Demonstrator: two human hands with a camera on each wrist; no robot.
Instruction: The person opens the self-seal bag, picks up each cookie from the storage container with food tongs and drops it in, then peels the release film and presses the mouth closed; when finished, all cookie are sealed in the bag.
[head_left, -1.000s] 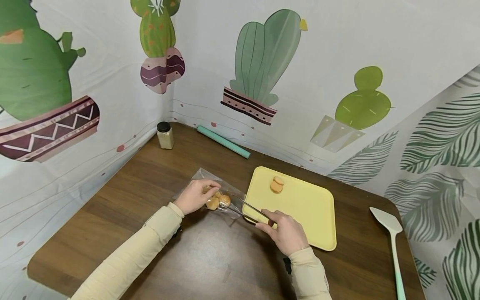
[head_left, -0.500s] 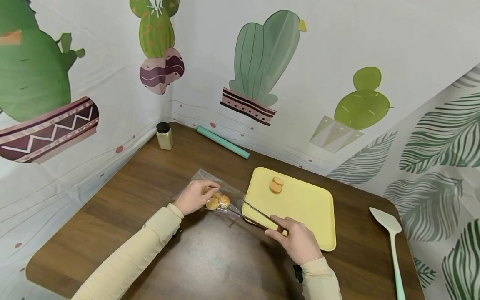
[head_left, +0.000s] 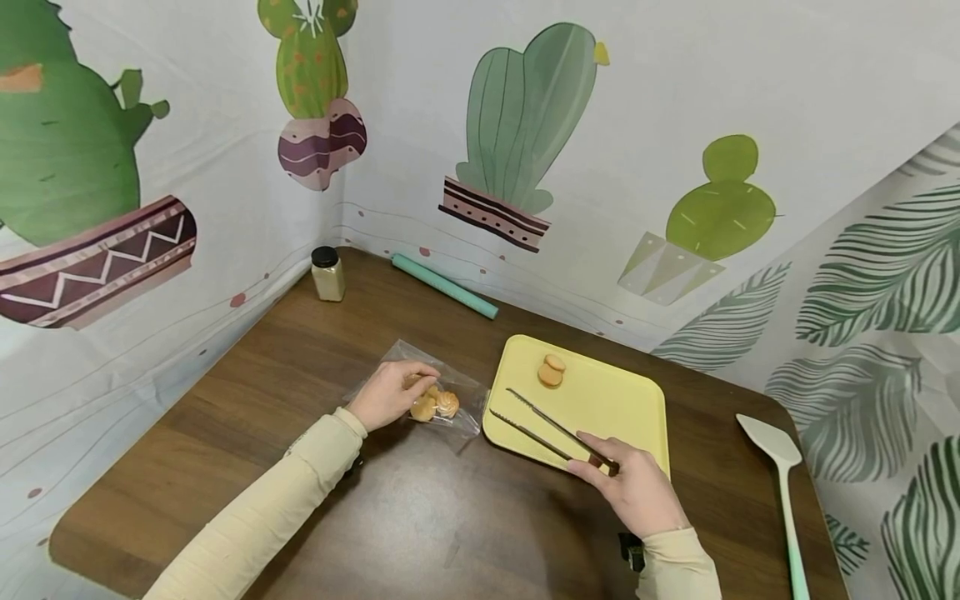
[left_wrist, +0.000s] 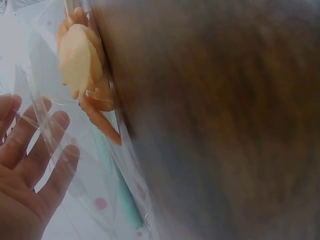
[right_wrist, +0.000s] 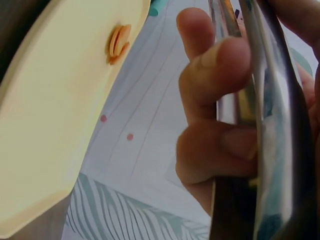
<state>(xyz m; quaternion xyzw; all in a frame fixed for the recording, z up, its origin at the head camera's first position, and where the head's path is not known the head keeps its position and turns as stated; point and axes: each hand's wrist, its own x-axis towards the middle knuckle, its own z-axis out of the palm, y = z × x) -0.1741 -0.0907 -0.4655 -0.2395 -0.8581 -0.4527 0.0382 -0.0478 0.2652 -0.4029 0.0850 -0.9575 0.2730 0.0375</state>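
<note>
In the head view the left hand [head_left: 392, 393] pinches the upper edge of a clear plastic bag [head_left: 463, 417]; round golden biscuits [head_left: 446, 405] lie inside it. The left wrist view shows the film of the bag [left_wrist: 50, 125] between thumb and fingers, with the biscuits [left_wrist: 77, 60] beyond the fingertips. Metal tongs [head_left: 551, 427] are gripped by the right hand [head_left: 637, 487], their spread tips above the left part of the yellow tray [head_left: 615, 408], holding nothing. Two biscuits [head_left: 551, 375] lie on the tray near its back edge, also visible in the right wrist view.
A black-lidded jar [head_left: 328, 275] stands at the table's back left corner. Along the back edge lies a teal stick [head_left: 444, 287]. To the right of the tray is a white spatula [head_left: 780, 446] with a green handle end. Printed cloth hangs behind the table.
My right hand has moved right and toward me, drawing the tongs out of the bag's mouth to over the tray. The left hand keeps its place at the bag.
</note>
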